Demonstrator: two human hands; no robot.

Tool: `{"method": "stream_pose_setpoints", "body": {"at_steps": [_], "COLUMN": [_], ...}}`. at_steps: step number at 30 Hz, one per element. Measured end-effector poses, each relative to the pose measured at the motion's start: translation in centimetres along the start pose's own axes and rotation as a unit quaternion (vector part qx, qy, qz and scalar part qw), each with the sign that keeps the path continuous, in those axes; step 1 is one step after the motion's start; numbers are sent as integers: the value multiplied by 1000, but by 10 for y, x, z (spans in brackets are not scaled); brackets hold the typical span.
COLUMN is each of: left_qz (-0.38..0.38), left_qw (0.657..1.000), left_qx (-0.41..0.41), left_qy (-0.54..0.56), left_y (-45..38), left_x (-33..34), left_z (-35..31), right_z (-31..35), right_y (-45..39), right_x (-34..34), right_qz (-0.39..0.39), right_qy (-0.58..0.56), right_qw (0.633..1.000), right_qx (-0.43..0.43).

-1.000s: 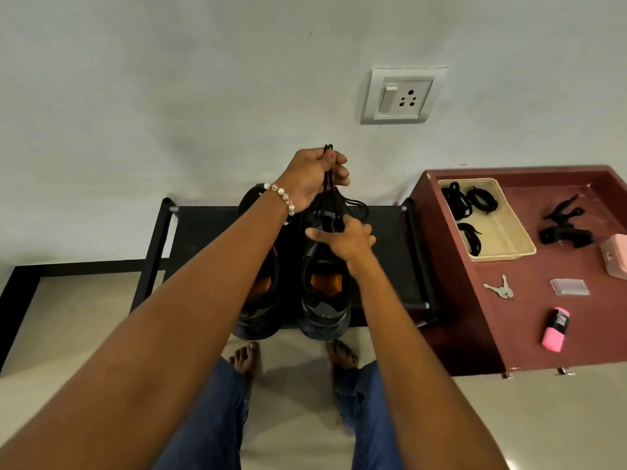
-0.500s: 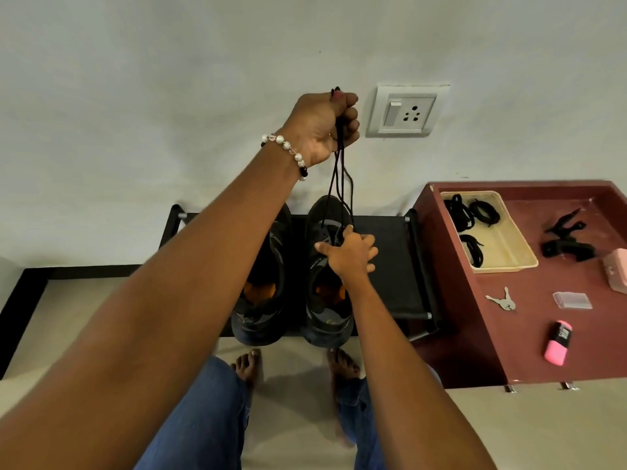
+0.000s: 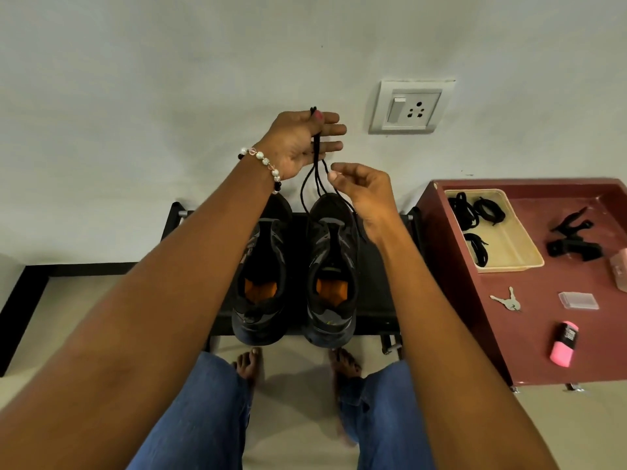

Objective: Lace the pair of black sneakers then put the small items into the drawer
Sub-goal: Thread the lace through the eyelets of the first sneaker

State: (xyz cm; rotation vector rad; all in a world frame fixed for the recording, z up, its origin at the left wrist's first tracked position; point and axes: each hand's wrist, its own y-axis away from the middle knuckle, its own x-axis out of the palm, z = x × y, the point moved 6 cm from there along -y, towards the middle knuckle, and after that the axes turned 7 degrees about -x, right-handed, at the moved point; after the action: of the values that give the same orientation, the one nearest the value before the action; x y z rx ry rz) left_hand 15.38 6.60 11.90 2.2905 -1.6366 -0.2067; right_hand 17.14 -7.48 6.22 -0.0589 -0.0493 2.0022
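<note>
Two black sneakers stand side by side on a low black rack (image 3: 376, 266), toes to the wall: the left sneaker (image 3: 261, 283) and the right sneaker (image 3: 330, 266). A black shoelace (image 3: 317, 178) rises from the right sneaker's front eyelets. My left hand (image 3: 302, 144) is raised above the shoes and pinches the lace ends between thumb and fingers. My right hand (image 3: 366, 195) hovers just right of the hanging strands with its fingers loosely curled, its fingertips beside one strand. On the red cabinet top (image 3: 543, 351) lie keys (image 3: 505, 300), a pink item (image 3: 563, 340) and a clear plastic case (image 3: 578, 300).
A beige tray (image 3: 509, 245) holding black lace bundles sits at the cabinet's back left. A black clip (image 3: 573, 239) and a pink box (image 3: 619, 269) lie further right. A wall socket (image 3: 410, 106) is above. My bare feet stand on the floor before the rack.
My left hand came down a little with the lace ends, and its fingers straightened. My right hand left the right sneaker's tongue and rose to the hanging strands.
</note>
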Motion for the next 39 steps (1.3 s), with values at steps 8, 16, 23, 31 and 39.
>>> {"method": "stream_pose_setpoints", "body": {"at_steps": [8,16,23,31,39], "left_qz": [7,-163,-112,30,-109], "left_qw": [997,985,856,980,964], "left_qx": [9,-25,72,73,118], "left_qy": [73,-57,-499,-181,-212], "left_y": [5,-3,12,36,25], "left_x": [6,-28,0,7,-26], "left_z": [-4,1,35,81,115], "right_z": [-22,-13,-1,-41,-59], "right_y": [3,17,21,29,19], "right_x": [7,-16,-25,-68,-67], "right_qz": [-28,-51,-25,-200,-122], "right_qy": [19,-116,-140,-231,302], "right_qw": [999,992,989,952,946], "right_qx": [-9,-19,-40,1,15]}}
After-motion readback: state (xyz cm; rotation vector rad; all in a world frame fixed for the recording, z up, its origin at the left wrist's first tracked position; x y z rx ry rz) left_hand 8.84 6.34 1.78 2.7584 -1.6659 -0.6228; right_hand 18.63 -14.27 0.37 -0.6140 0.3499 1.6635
